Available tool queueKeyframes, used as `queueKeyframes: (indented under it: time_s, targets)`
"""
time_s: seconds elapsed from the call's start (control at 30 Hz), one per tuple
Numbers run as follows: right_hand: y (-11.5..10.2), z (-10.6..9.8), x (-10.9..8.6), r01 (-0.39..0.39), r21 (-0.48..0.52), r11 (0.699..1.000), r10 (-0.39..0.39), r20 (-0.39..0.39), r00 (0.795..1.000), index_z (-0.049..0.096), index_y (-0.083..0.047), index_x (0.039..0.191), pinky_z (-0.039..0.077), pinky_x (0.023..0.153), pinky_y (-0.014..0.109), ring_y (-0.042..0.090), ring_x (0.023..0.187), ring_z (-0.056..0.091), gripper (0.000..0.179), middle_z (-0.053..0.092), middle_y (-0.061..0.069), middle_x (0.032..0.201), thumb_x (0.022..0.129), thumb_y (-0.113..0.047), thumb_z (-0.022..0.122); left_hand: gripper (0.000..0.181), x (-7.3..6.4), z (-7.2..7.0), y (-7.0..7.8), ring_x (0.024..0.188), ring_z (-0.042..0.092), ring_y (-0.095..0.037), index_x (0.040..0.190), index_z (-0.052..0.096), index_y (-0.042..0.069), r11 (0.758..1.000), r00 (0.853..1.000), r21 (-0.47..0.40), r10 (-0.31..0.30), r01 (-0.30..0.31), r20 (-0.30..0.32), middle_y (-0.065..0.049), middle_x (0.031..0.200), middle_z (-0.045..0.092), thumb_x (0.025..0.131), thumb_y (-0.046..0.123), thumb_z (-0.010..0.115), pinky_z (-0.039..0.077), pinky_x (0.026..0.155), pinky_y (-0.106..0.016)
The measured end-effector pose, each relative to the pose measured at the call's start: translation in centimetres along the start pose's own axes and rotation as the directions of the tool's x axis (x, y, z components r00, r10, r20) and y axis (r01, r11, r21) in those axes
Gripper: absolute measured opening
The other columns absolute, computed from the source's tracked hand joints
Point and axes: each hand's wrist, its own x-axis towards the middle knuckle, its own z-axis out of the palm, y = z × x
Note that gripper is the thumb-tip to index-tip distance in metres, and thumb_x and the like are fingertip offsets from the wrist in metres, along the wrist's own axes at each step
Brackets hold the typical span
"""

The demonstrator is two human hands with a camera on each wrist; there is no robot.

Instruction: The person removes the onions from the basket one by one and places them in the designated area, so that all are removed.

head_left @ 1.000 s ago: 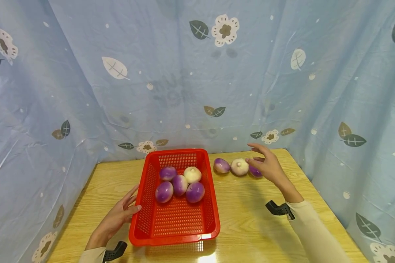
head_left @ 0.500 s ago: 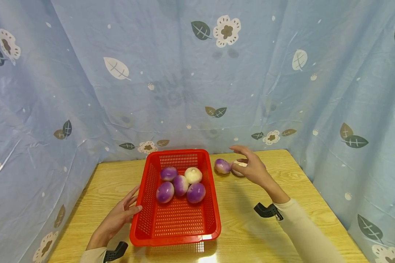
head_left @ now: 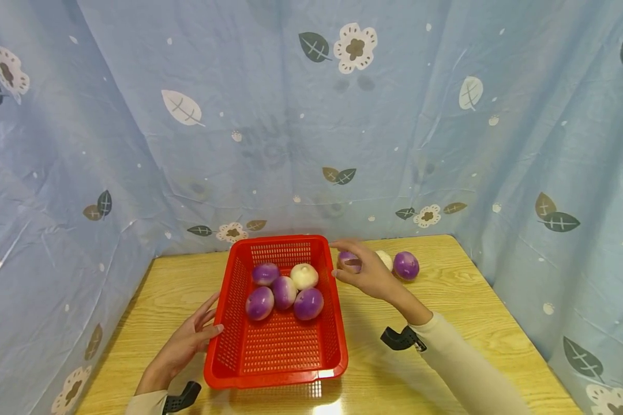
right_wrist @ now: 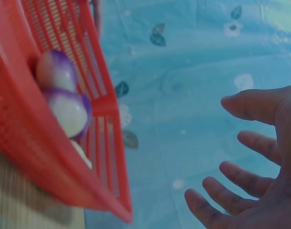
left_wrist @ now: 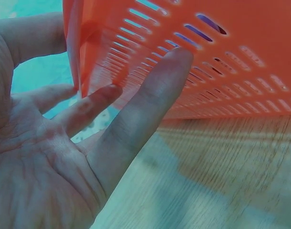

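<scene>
A red slotted plastic basket [head_left: 275,377] holds several purple-and-white turnips [head_left: 259,303], one showing its pale underside [head_left: 303,276]. My left hand [head_left: 179,346] is at the basket's left side, fingers fairly straight. In the left wrist view, its thumb [left_wrist: 150,105] lies against the slotted outer wall and other fingers reach the rim. My right hand [head_left: 366,274] hovers by the basket's right rim, in front of a purple turnip [head_left: 346,260] that it partly hides. Its spread fingers hold nothing in the right wrist view, where the basket [right_wrist: 55,167] stands to the left.
Two more turnips rest on the wooden table [head_left: 446,323] right of my right hand: a pale one [head_left: 385,260], partly hidden, and a purple one [head_left: 406,266]. A blue patterned curtain [head_left: 270,115] encloses the table at the back and sides.
My right hand has moved left along the row of turnips, from the rightmost one to the one nearest the basket, uncovering the right one. My left hand and the basket stay put.
</scene>
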Motion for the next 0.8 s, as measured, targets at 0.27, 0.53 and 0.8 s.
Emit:
queueKeyframes:
  time_s: [0.27, 0.53, 0.8]
  targets:
    - [-1.2, 2.5, 1.0, 0.01, -0.006, 1.0, -0.01, 0.062, 0.998, 0.057, -0.014, 0.135, 0.057, 0.086, 0.04, 0.026, 0.113, 0.058, 0.053, 0.053, 0.01, 0.142, 0.085, -0.015, 0.076, 0.077, 0.0, 0.1, -0.2, 0.119, 0.061, -0.038, 0.159, 0.005, 0.031, 1.0, 1.0, 0.001, 0.003, -0.003, -0.004, -0.028, 0.159, 0.017, 0.101, 0.013, 0.052, 0.056, 0.084, -0.055]
    - [-1.0, 4.5, 1.6, -0.04, 0.083, 0.996, 0.027, 0.156, 0.987, 0.055, -0.014, 0.137, 0.055, 0.094, 0.047, 0.031, 0.128, 0.054, 0.054, 0.051, 0.01, 0.143, 0.086, -0.011, 0.074, 0.076, 0.0, 0.0, -0.4, 0.12, 0.06, -0.037, 0.159, 0.005, 0.032, 1.0, 1.0, -0.001, 0.019, -0.019, 0.013, -0.028, 0.159, 0.015, 0.101, 0.012, 0.051, 0.056, 0.084, -0.056]
    - [-1.1, 6.1, 2.1, -0.066, 0.051, 0.997, 0.057, 0.162, 0.985, 0.059, -0.012, 0.132, 0.056, 0.09, 0.044, 0.037, 0.123, 0.056, 0.051, 0.055, 0.013, 0.139, 0.083, -0.011, 0.075, 0.076, 0.0, 0.1, -0.2, 0.121, 0.06, -0.036, 0.159, 0.006, 0.032, 1.0, 1.0, 0.008, 0.01, -0.01, 0.002, -0.027, 0.159, 0.016, 0.101, 0.012, 0.051, 0.057, 0.084, -0.055]
